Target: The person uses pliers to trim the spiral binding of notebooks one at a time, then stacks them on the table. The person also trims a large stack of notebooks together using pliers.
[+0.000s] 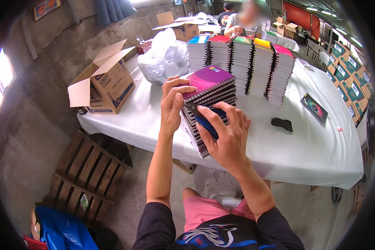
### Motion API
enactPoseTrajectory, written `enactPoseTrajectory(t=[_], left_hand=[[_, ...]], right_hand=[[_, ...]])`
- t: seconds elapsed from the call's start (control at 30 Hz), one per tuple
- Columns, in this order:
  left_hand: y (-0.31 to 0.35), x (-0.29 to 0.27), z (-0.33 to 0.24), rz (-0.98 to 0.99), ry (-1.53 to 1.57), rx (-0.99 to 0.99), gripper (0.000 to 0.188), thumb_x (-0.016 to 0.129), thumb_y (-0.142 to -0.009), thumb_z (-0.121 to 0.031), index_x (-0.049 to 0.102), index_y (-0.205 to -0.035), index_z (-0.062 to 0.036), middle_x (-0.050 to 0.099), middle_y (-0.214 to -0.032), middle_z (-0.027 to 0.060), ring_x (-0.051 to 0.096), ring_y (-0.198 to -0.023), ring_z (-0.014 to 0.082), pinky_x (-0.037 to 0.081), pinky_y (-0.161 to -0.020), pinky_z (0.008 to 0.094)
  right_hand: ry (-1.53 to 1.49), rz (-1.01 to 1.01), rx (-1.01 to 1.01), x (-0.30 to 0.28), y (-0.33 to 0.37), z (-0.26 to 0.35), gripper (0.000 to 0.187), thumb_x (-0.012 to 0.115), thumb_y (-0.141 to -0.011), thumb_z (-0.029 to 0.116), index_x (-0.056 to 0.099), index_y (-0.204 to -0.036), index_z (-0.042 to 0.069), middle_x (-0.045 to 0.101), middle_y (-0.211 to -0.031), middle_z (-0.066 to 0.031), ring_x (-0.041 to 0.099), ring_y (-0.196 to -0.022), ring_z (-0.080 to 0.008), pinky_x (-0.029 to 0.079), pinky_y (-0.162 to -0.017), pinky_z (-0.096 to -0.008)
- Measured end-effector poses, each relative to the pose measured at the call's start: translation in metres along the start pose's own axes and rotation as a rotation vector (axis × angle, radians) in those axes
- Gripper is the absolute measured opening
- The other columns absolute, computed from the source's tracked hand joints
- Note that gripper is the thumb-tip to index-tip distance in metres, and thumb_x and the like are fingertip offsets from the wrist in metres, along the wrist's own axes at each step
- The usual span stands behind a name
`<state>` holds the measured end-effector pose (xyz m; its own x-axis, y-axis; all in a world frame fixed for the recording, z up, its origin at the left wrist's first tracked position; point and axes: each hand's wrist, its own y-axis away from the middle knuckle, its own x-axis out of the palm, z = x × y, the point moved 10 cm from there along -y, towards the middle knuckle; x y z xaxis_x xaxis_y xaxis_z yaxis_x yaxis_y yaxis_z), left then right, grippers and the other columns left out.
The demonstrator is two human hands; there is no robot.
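A pile of spiral-bound notebooks point(214, 79), the top one with a purple and pink cover, stands near the table's front edge with its bindings facing me. My left hand point(173, 102) lies at the pile's left corner, its curled fingers gripping the top notebook's edge. In my right hand point(229, 131) is a blue-handled tool point(207, 126) that looks like pliers. Its dark head touches or nearly touches the bindings at the left corner; the exact contact is hidden. Part of the tool is covered by my fingers.
Behind the pile stand several tall notebook stacks point(241, 62) with coloured covers. A white plastic bag point(164, 58) and an open cardboard box point(108, 85) are at the left. A black object point(281, 124) and a dark-covered booklet point(313, 108) lie right. Across the table sits another person point(246, 21).
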<state>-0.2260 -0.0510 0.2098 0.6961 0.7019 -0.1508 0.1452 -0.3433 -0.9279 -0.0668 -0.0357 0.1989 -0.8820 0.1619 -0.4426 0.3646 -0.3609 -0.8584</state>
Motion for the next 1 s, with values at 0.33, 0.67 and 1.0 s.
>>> enactPoseTrajectory(t=[0.33,0.67,1.0], left_hand=[[0.004,0.002,-0.001,0.014,0.003,0.009,0.04,0.041,-0.095,-0.034,0.068,-0.095,-0.0051,0.057,-0.107,0.0121,0.04,-0.116,0.0293,0.027,-0.102,0.0444],[0.004,-0.001,0.01,0.005,0.026,-0.057,0.043,0.039,-0.096,-0.037,0.067,-0.097,-0.0048,0.055,-0.112,0.0118,0.038,-0.12,0.0286,0.029,-0.102,0.0424],[0.004,0.0,0.009,0.008,0.035,-0.071,0.045,0.036,-0.097,-0.038,0.067,-0.096,-0.0044,0.054,-0.111,0.0117,0.037,-0.12,0.0275,0.028,-0.102,0.0422]], right_hand=[[-1.252,0.504,0.743,0.058,0.033,-0.024,0.022,0.05,-0.093,0.021,0.052,-0.11,0.007,0.059,-0.085,-0.0115,0.059,-0.062,-0.0241,0.047,-0.058,-0.0328],[-0.04,-0.039,0.025,-0.002,0.019,-0.017,0.034,0.061,-0.083,0.03,0.056,-0.114,0.017,0.051,-0.106,-0.0059,0.05,-0.095,-0.0221,0.033,-0.084,-0.0404],[-0.059,-0.094,-0.048,0.002,0.012,-0.014,0.032,0.061,-0.083,0.031,0.058,-0.112,0.019,0.049,-0.106,-0.0051,0.049,-0.095,-0.0204,0.031,-0.086,-0.041]])
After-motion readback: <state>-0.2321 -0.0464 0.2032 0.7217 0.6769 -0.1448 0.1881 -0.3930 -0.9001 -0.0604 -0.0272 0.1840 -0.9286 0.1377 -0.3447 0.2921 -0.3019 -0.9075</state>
